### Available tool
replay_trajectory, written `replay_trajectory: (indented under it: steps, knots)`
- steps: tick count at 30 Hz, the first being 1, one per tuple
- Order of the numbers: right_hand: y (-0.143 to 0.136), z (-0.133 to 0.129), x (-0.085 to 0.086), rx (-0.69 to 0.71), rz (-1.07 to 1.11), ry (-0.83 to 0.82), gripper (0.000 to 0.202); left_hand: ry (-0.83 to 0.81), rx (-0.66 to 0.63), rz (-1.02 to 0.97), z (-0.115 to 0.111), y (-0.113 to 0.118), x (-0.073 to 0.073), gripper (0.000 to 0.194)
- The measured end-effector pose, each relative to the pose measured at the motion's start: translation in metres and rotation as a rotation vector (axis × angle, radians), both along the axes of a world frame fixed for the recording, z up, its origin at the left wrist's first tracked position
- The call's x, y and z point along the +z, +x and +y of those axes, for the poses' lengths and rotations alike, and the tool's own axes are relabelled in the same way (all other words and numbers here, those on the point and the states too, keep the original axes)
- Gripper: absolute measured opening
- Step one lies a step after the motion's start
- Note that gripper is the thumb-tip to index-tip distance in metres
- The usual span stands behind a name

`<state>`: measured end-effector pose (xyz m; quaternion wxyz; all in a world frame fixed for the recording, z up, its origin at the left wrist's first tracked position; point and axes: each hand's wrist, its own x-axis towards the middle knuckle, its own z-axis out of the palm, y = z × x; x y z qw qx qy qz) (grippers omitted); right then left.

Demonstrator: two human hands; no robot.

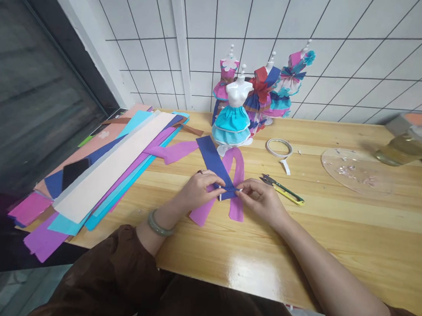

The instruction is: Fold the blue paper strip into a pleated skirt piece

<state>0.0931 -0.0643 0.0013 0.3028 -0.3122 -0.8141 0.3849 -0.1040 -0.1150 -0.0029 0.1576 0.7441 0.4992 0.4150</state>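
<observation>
Between my two hands is a dark blue strip point(213, 158), which looks like crepe paper or thin fabric, gathered at its near end. My left hand point(204, 187) pinches the gathered part from the left. From the right, my right hand point(258, 195) pinches the same part, with small white bits showing by the fingertips. Under the blue strip lies a purple strip point(236, 211), bent into a loop with its tails toward me. Just right of my right hand are thread snips point(286, 190) with a yellow and dark handle.
Several small dress forms in ruffled outfits stand at the back, the nearest a white form point(238, 93) with a turquoise skirt. A roll of tape point(279, 147) lies right of them. Coloured strips point(112, 163) and a phone point(74, 173) are piled left. A clear tray point(356, 171) and a jar point(404, 148) sit right.
</observation>
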Motion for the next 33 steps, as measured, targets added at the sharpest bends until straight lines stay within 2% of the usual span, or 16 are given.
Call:
replay_trajectory:
  steps: [13, 21, 33]
  knots:
    - [0.0003, 0.0006, -0.0039, 0.021, -0.019, 0.016, 0.013, -0.055, -0.022, -0.029, -0.0007, 0.0023, 0.0009, 0.018]
    - [0.0005, 0.0002, -0.0024, -0.004, -0.024, 0.009, 0.011, -0.030, -0.036, 0.038, -0.0027, 0.0012, 0.0030, 0.029]
    - [0.0010, 0.0000, -0.0032, -0.002, -0.029, 0.020, 0.011, -0.038, -0.060, 0.011, -0.0016, 0.0010, 0.0066, 0.034]
